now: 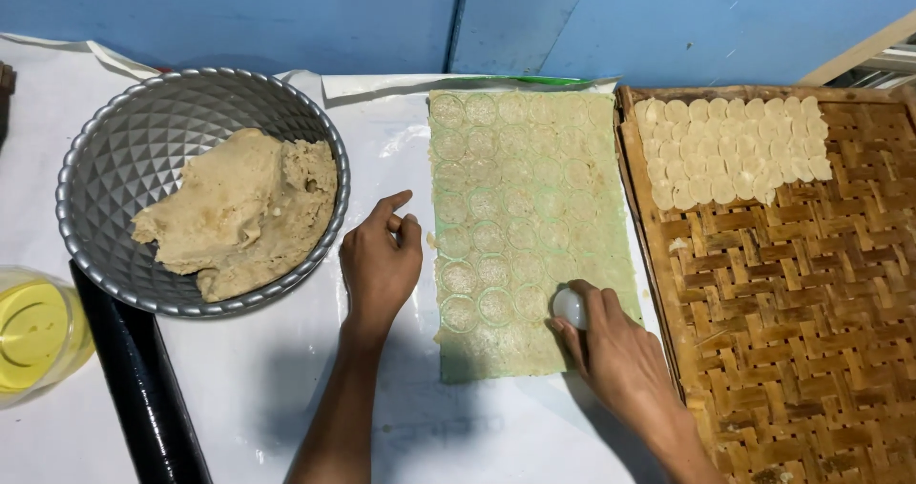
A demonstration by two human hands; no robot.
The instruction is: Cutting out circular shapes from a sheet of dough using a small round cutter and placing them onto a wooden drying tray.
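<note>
I see the rolled sheet of dough [530, 226] lying flat in the middle of the work surface, thin and greenish, already marked all over with rows of pressed circles. My right hand [620, 350] is closed around a small white round cutter [570, 307], pressing it into the sheet near its lower right corner, where a strip looks unmarked. My left hand [382, 260] rests on the surface just beside the sheet's left edge, fingers loosely curled and gripping nothing, index finger pointing toward the dough; I judge it is there to steady me. To the right, touching the sheet's side, is a woven bamboo tray [792, 322] with pale cut discs [730, 150] packed in rows at its far end, close enough for short transfers. To the left stands a faceted metal bowl [124, 160] holding a lump of beige dough [239, 212], with a black rolling pin [138, 379] and a yellowish container [29, 336] nearby. White plastic sheeting [267, 379] covers the table; a blue wall [286, 17] stands behind.
</note>
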